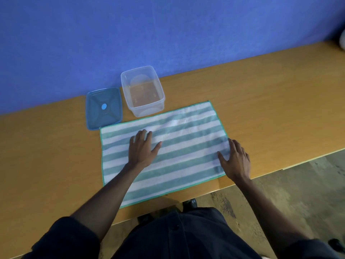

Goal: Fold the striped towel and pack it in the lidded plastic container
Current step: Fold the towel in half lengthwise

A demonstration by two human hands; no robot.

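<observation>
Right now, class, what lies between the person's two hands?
Only striped towel, flat on the table, lies between the left hand and right hand, per the head view.

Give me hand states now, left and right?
Left hand: open, flat on the striped towel, holding nothing.
Right hand: open, flat on the towel's right edge, holding nothing.

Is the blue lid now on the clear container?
No, the blue lid lies flat on the table beside the open clear container.
</observation>
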